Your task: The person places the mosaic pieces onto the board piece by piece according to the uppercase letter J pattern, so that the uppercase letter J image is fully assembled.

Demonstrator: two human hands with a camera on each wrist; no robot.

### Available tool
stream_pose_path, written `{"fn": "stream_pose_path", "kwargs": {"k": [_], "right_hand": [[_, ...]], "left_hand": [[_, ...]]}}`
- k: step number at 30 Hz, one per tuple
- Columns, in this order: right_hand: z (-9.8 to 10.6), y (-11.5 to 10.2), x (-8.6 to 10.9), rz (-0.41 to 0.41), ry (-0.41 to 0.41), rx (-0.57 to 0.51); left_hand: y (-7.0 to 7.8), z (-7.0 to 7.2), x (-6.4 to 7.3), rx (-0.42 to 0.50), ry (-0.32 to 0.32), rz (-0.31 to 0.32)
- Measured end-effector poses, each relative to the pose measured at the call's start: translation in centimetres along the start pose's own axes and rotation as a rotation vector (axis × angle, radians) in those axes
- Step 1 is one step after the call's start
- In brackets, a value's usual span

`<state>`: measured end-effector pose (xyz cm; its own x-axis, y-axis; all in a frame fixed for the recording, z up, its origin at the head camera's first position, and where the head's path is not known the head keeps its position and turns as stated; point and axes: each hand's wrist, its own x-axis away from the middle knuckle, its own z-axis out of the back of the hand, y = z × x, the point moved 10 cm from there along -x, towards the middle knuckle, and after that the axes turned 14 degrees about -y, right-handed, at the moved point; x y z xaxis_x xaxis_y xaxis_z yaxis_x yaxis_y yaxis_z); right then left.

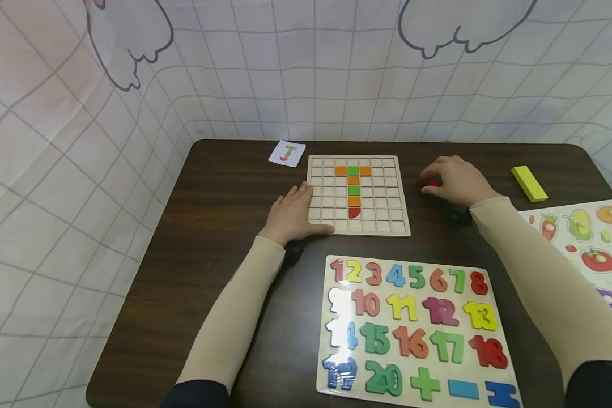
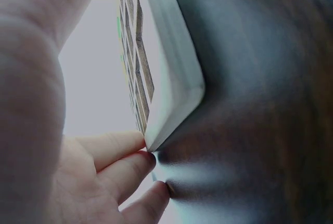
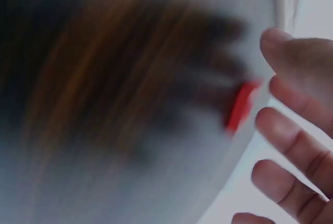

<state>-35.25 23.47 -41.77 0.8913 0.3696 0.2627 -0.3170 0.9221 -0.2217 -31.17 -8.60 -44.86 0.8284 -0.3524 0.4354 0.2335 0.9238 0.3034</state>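
Observation:
My left hand (image 1: pixel 293 214) steadies the white grid board (image 1: pixel 382 228), its fingers straight along the left edge and its thumb over the lower left corner. In the left wrist view, fingertips touch the side of the board (image 2: pixel 179 73). On the board, orange and green square tiles (image 1: pixel 353 190) and a red rounded tile (image 1: pixel 354 212) form a T-like column. To the right, my right hand (image 1: pixel 456 180) hovers over a small red piece (image 3: pixel 241 107) on the table. In the right wrist view, thumb and fingers are spread apart, not touching the piece.
A small card (image 1: pixel 287 153) with a coloured figure lies behind the board's left corner. A number puzzle (image 1: pixel 423 334) lies in front. At right are a yellow block (image 1: pixel 529 183) and a vegetable picture board (image 1: pixel 586 235). A grid-patterned curtain (image 1: pixel 311 79) hangs behind the dark table (image 1: pixel 173 283).

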Motion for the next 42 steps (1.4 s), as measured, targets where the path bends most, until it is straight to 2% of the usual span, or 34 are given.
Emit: {"fn": "stream_pose_path", "kwargs": {"k": [3, 5, 12, 20, 30, 36, 42], "right_hand": [[-0.1, 0.9, 0.3, -0.027, -0.002, 0.090], [-0.2, 1.1, 0.3, -0.023, 0.001, 0.114], [-0.3, 0.5, 0.4, 0.031, -0.007, 0.006], [-0.3, 1.1, 0.3, -0.083, -0.021, 0.006], [-0.6, 1.2, 0.2, -0.071, -0.087, -0.078], [-0.9, -0.1, 0.1, -0.018, -0.053, -0.089], [-0.6, -3.3, -0.5, 0.071, -0.007, -0.103]], "left_hand": [[-0.1, -0.1, 0.0, -0.002, -0.004, 0.002], [-0.2, -0.1, 0.0, -0.001, -0.007, 0.003], [0.0, -0.1, 0.0, 0.003, 0.000, 0.000], [0.1, 0.0, 0.0, -0.005, 0.006, -0.001], [0.0, 0.0, 0.0, 0.003, 0.004, 0.001], [0.1, 0.0, 0.1, -0.002, -0.003, -0.002], [0.1, 0.0, 0.1, 0.008, 0.002, -0.004]]}}
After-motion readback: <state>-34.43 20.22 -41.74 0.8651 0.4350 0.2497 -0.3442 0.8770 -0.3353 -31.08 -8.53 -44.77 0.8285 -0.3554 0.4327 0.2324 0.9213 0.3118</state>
